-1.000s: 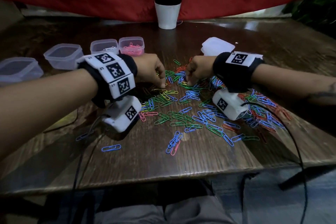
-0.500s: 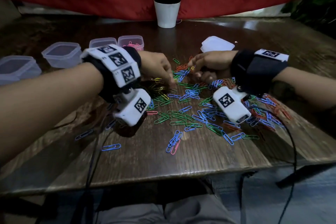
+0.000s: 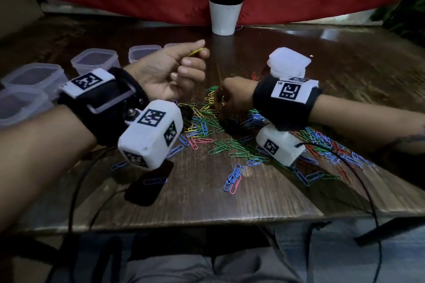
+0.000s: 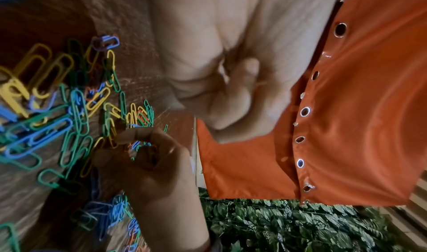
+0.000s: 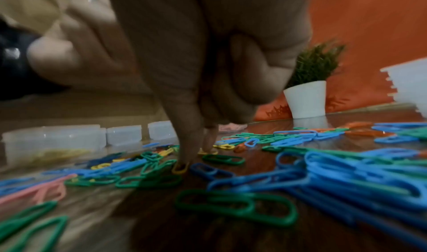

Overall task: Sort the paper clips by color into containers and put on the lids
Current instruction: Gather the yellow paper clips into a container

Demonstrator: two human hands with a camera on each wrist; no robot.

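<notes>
Loose paper clips (image 3: 220, 145) in blue, green, yellow, red and pink lie scattered mid-table. My left hand (image 3: 199, 50) is raised above the pile, turned sideways, and pinches a yellow paper clip (image 3: 196, 52) between thumb and forefinger. My right hand (image 3: 220, 101) is down in the pile with curled fingers. In the right wrist view its fingertips (image 5: 184, 160) close on a yellow clip (image 5: 181, 168) lying on the wood. Clear plastic containers (image 3: 94, 61) stand in a row at the far left. One of them (image 5: 50, 142) holds yellow clips.
A stack of white lids (image 3: 287, 63) sits behind my right wrist. A potted plant (image 3: 226, 7) stands at the back centre before a red cloth. Black cables hang over the table's near edge (image 3: 207, 220). A small blue and pink clip cluster (image 3: 233, 179) lies nearer me.
My left hand has lifted out of the pile and turned over, carrying a yellow clip. My right hand has dropped back into the pile, fingers down.
</notes>
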